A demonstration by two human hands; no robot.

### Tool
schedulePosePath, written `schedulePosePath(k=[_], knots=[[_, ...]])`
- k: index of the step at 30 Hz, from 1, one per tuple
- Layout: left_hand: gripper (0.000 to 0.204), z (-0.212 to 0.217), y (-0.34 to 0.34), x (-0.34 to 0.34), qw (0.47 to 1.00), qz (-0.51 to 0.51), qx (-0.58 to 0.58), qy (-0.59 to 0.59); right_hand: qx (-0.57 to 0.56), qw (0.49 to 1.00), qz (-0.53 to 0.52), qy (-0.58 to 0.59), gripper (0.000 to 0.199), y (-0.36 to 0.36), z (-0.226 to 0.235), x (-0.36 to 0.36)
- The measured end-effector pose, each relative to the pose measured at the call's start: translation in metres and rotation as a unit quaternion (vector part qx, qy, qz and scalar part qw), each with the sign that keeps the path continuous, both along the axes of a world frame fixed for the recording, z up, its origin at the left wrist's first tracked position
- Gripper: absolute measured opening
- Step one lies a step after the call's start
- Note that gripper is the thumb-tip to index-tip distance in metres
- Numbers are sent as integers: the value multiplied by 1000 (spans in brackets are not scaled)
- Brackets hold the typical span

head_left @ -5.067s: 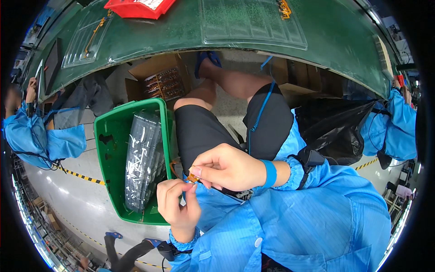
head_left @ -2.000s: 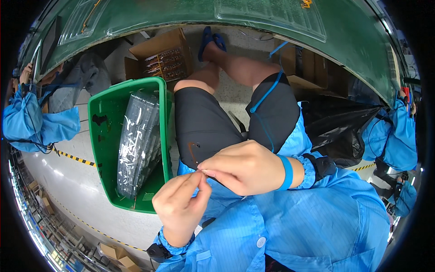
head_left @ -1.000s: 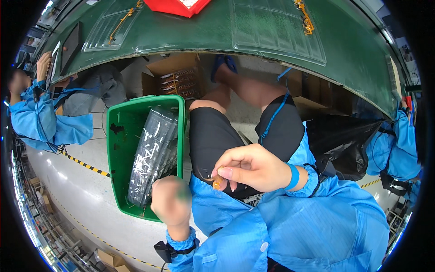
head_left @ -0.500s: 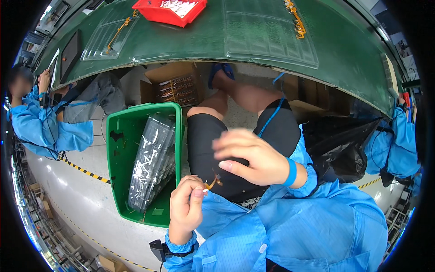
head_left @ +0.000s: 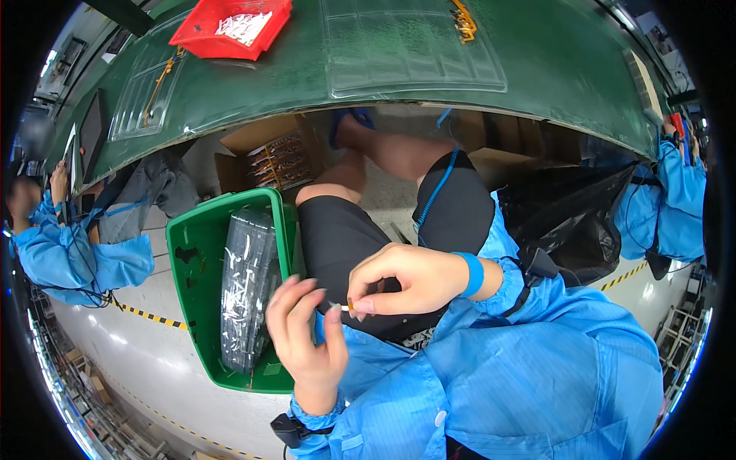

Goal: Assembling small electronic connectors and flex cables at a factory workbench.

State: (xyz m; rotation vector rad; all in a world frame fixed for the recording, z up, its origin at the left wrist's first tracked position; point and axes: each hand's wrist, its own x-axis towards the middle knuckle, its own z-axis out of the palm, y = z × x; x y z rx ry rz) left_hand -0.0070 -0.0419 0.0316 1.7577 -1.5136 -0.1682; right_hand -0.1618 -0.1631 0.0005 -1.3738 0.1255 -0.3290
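Above my lap, my right hand [head_left: 410, 284] pinches a small orange flexible circuit strip [head_left: 350, 305] between thumb and fingertips. A short white end of the strip points toward my left hand [head_left: 303, 333]. That hand is open, its fingers raised and spread, the thumb tip right beside the white end; whether they touch I cannot tell. Most of the strip is hidden behind my right fingers. Left of my knees stands a green bin [head_left: 285, 230]. In it lies a stack of dark plastic trays [head_left: 249, 287] strewn with white scraps.
On the green table [head_left: 567, 69] stand a red box [head_left: 264, 44] of white pieces and clear trays [head_left: 414, 77] with orange flexible circuits [head_left: 464, 21]. A cardboard box [head_left: 230, 172] sits underneath. To the right hangs a black bag [head_left: 563, 222]. Co-workers sit on both sides.
My right hand has come down and left to pinch the strip, which my left hand held before. The left fingers have spread apart. The view has shifted slightly.
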Motion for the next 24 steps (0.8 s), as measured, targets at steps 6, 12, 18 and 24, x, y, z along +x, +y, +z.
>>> schedulePosePath(k=[6,12,18,24], knots=[[24,-13,12,-14,997,-39,-16,62,-163,982,-95,8,10,7,9,-2],[15,-18,12,-18,977,-10,-5,213,-229,966,-118,-14,11,9,4,-5],[11,-19,12,-16,978,9,-21,208,-213,972,-97,-28,11,8,4,-4],[17,-32,33,26,955,239,-22,172,-111,987,-113,-28,15,5,1,-1]])
